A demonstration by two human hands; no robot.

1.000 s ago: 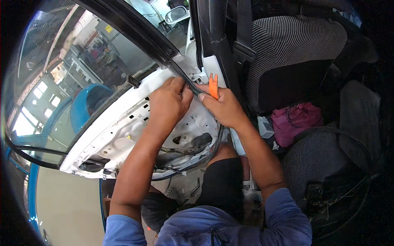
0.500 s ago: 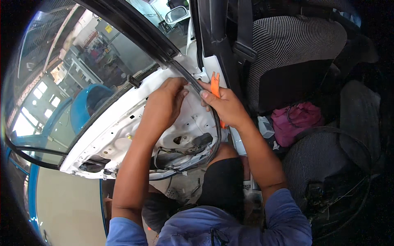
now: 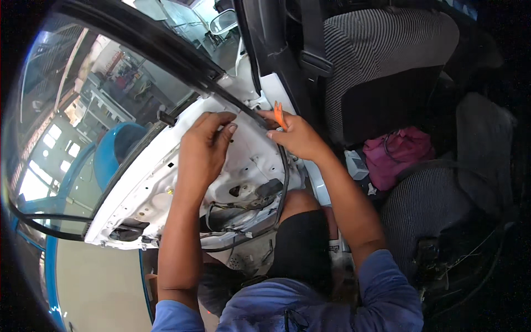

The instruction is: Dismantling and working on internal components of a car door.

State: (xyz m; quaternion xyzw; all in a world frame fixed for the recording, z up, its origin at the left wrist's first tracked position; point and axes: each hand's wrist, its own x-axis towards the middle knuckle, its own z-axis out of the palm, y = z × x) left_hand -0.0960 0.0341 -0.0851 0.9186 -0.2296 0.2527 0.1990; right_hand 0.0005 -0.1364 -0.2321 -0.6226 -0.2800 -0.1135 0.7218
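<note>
A white car door [image 3: 256, 144] stands in front of me, its inner metal bare and full of holes. Along its right-hand edge hangs a black rubber door seal [image 3: 285, 177], loose in its lower stretch. My right hand [image 3: 303, 139] is closed around an orange fork-tipped pry tool [image 3: 279, 115], prongs up. Its fingertips and thumb are at the seal; how firmly they grip it is hidden. Close by on the left, my left hand [image 3: 203, 145] hovers over the door's upper inner side, fingers bent, thumb apart, nothing visible between them.
Door glass and a black window frame [image 3: 155, 44] rise at upper left. Right of the door are a white body pillar [image 3: 276, 86], a seat belt [image 3: 316, 63] and a striped seat [image 3: 392, 44]. A magenta cloth bundle [image 3: 399, 157] lies beside a small white box [image 3: 356, 165].
The scene has shifted slightly left in view. The orange tool leans the other way, and its lower end no longer shows below my right hand. The loose seal length bows out less.
</note>
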